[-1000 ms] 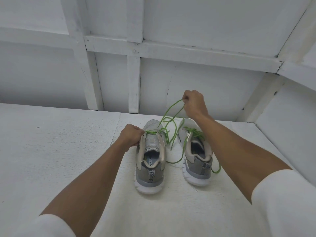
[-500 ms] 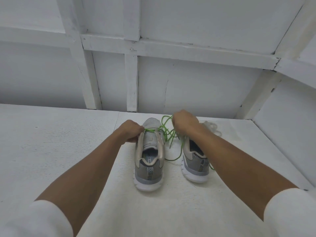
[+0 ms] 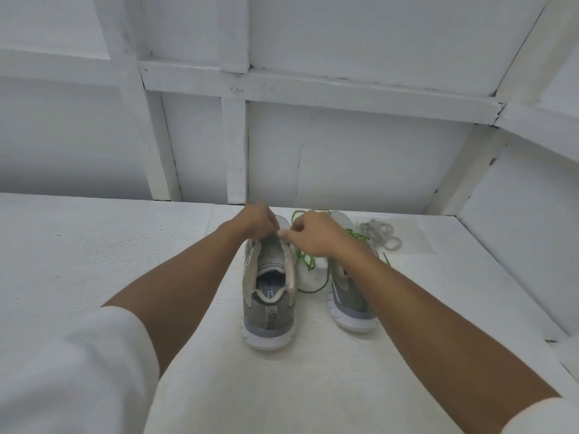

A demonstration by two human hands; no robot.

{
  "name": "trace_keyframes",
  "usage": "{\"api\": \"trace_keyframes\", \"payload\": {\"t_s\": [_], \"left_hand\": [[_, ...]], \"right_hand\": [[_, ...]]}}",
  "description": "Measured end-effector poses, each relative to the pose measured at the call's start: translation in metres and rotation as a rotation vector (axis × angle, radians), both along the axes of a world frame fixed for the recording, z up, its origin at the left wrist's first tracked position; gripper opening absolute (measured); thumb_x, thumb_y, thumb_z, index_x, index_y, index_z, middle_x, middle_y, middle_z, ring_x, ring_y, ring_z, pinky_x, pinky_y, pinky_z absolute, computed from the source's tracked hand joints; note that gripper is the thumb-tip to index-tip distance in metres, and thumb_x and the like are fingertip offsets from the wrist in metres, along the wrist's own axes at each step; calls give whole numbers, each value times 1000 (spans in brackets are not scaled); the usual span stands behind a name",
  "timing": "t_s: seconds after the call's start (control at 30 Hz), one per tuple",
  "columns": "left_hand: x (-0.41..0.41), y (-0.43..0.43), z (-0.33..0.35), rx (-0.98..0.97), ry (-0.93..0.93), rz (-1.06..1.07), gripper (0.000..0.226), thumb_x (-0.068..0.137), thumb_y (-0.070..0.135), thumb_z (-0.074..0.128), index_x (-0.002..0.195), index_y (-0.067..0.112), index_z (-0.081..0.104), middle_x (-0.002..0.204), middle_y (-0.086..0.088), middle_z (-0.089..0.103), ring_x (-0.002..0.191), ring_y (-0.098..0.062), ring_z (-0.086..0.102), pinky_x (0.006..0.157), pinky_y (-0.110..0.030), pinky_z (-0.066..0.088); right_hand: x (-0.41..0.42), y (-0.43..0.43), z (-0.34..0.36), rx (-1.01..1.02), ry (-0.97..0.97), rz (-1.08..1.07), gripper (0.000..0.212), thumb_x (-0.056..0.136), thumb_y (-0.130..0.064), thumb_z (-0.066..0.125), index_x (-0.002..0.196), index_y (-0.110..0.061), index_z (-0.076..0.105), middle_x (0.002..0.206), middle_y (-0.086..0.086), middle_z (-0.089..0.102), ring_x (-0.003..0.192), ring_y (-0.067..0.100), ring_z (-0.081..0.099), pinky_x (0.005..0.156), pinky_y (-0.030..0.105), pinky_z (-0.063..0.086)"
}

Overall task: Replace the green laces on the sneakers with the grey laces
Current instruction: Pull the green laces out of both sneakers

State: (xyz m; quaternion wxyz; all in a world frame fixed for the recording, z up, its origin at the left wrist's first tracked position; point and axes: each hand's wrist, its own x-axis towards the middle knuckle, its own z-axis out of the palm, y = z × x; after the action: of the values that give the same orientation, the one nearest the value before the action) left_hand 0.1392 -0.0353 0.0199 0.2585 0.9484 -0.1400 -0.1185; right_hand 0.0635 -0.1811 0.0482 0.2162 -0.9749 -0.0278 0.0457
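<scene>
Two grey sneakers stand heel toward me on the white surface. Over the lace area of the left sneaker (image 3: 268, 296) both hands meet. My left hand (image 3: 254, 221) has its fingers curled on the shoe's left upper edge. My right hand (image 3: 316, 233) pinches at the shoe's right eyelet edge, where the green lace (image 3: 305, 261) trails out and loops down between the shoes. My right forearm partly hides the right sneaker (image 3: 349, 305), which still carries green lace. The grey laces (image 3: 380, 234) lie in a loose heap behind the right sneaker.
A white panelled wall (image 3: 344, 158) rises right behind the shoes, and a slanted white wall (image 3: 526, 233) closes the right side. The white surface (image 3: 94, 245) stretches wide to the left.
My right hand came down from holding the green lace high and moved left onto the left sneaker. My left hand stayed on that shoe. The view tilted down, revealing the grey laces.
</scene>
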Motion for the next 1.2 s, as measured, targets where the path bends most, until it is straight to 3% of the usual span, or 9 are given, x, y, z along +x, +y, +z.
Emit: {"api": "trace_keyframes", "payload": {"t_s": [0.17,0.37,0.5,0.67,0.8,0.93,1.03,1.1,1.2], "left_hand": [[6,-2,-4,27,30,-21,6,81,20,72,84,24,76,92,1,72,94,-17,64,81,-28,53],[7,-4,-6,37,7,-22,5,79,19,76,79,21,71,94,-3,71,94,-20,63,79,-29,52],[6,-3,-8,32,8,-25,8,75,19,78,77,25,73,91,-1,72,92,-18,63,75,-26,50],[5,-3,-9,14,17,-33,9,72,24,82,78,25,75,89,0,72,90,-16,63,76,-26,51],[4,-8,-10,22,16,-47,13,74,29,81,84,22,77,84,2,69,84,-13,60,70,-25,47],[4,-8,-11,26,26,-53,15,77,27,79,88,16,77,85,-1,69,85,-16,60,71,-26,47],[6,-3,-11,28,-12,-6,16,82,20,71,91,8,76,92,-8,72,90,-22,63,76,-31,53],[11,7,-9,-11,-31,91,17,83,15,66,92,3,74,94,-12,72,87,-26,66,77,-34,56],[20,30,-10,-63,-18,305,20,84,19,63,89,0,67,88,-14,70,68,-26,69,59,-32,56]], "right_hand": [[-4,12,-19,140,85,-95,33,84,-38,57,92,-10,72,78,3,65,68,17,59,56,24,43],[1,16,-26,225,135,-211,21,92,-23,46,77,-9,51,79,9,53,73,26,50,50,27,32],[5,19,-37,295,161,-302,26,95,-11,39,70,-9,46,92,13,51,83,25,47,67,29,36],[3,19,-50,463,111,-363,38,97,-19,46,60,-14,42,63,3,41,61,19,40,54,26,30],[1,16,-54,565,121,-391,23,97,-21,53,93,-5,69,68,1,52,62,15,47,50,26,35],[1,17,-57,730,184,-502,33,95,-17,50,121,0,61,98,5,54,73,14,52,62,26,45],[-1,18,-57,848,201,-579,34,95,-15,51,124,2,58,101,8,54,88,19,48,74,29,42],[-2,20,-57,939,225,-625,26,95,-9,48,117,1,59,97,12,58,88,20,47,68,30,41],[-3,22,-57,1007,236,-683,20,94,-9,49,110,-3,59,77,5,49,72,17,46,57,28,38]]}}
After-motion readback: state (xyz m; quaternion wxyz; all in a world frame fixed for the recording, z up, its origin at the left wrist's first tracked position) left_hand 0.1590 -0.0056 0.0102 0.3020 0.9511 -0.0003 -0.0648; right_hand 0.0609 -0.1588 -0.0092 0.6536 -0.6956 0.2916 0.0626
